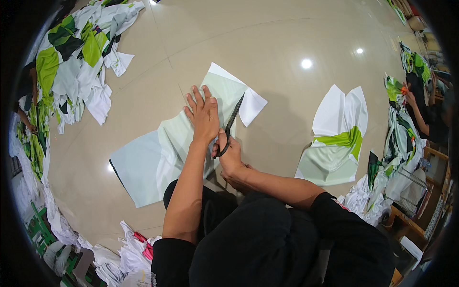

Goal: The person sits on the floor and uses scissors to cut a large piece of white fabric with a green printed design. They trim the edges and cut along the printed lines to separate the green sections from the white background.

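Note:
A pale green and white piece of fabric (174, 136) lies spread on the tiled floor in front of me. My left hand (204, 115) rests flat on it with the fingers spread. Just to its right, my right hand (229, 150) grips black-handled scissors (233, 117). Their blades point away from me and reach the fabric's far right edge, where a white flap (252, 106) folds outward beside the tips. Whether the blades are parted is hard to make out. The fabric's left part is pale blue-grey with a dark edge.
Another white, lime and pale green fabric piece (337, 136) lies on the floor at the right. A large heap of white, lime and dark green cloth (79, 52) sits at the far left. Other people work among cloth at both sides. White cloth (129, 253) lies near left.

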Demonstrator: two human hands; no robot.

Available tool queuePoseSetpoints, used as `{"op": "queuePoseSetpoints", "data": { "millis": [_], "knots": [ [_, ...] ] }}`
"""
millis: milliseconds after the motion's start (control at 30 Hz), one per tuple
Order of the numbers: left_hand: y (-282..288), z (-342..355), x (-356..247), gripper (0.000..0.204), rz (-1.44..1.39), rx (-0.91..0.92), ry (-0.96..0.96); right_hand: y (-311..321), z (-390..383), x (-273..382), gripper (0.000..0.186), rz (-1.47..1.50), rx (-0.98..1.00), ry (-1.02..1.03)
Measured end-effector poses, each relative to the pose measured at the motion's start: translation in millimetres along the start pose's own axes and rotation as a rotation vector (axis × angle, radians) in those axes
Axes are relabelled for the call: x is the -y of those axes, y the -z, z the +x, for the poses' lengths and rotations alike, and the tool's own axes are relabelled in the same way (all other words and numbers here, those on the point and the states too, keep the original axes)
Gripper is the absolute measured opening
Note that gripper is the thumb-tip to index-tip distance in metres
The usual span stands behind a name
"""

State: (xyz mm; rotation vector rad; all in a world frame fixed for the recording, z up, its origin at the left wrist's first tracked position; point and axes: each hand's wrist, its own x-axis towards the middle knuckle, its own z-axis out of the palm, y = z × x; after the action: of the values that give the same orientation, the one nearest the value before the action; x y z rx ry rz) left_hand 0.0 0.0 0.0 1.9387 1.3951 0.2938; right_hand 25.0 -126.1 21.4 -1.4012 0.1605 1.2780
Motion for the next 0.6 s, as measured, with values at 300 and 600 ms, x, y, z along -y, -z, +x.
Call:
{"op": "queuePoseSetpoints", "data": {
  "millis": [300, 600],
  "knots": [
    [4.8, -4.7, -1.3, 0.077, -0.048, 0.046, 0.029, -3.5, -4.0, 7.1, 0.046, 0.074, -0.004, 0.008],
    [3.5, -2.0, -0.7, 0.077, -0.041, 0.023, 0.011, -12.1, 4.9, 14.6, 0.047, 0.129, 0.017, 0.051]
  ]
}}
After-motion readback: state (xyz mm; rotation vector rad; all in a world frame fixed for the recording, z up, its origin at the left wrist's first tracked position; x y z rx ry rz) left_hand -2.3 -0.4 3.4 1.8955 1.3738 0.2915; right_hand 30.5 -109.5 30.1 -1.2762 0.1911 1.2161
